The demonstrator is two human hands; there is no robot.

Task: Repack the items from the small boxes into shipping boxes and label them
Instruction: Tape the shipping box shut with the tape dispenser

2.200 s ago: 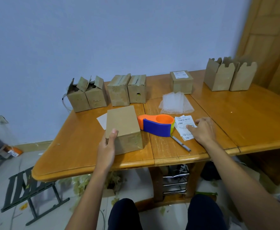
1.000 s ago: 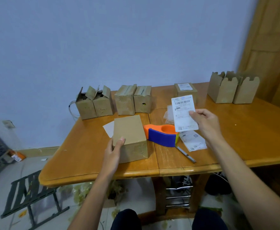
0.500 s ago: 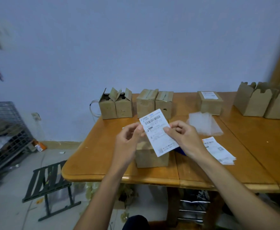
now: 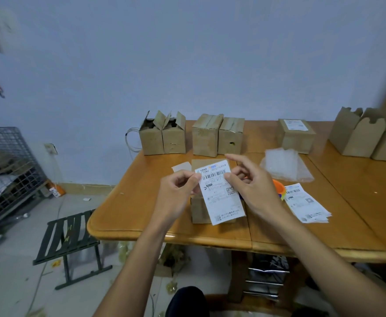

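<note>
Between two hands (image 4: 176, 193) (image 4: 258, 193), one label (image 4: 221, 197)

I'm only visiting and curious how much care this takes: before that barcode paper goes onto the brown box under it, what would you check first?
1. Grip on the shipping label: ok. The left hand and the right hand each pinch an upper edge.
2. Printed side towards the person: ok. The barcode faces the camera.
3. Backing peeled off: cannot tell.
4. Cardboard box in place: ok. It stands on the table, just behind the label in this view.
5. Box taped shut: cannot tell. The label hides most of its top.
6. Spare labels out of the way: ok. The stack of labels lies to the right, apart from the box.
</note>
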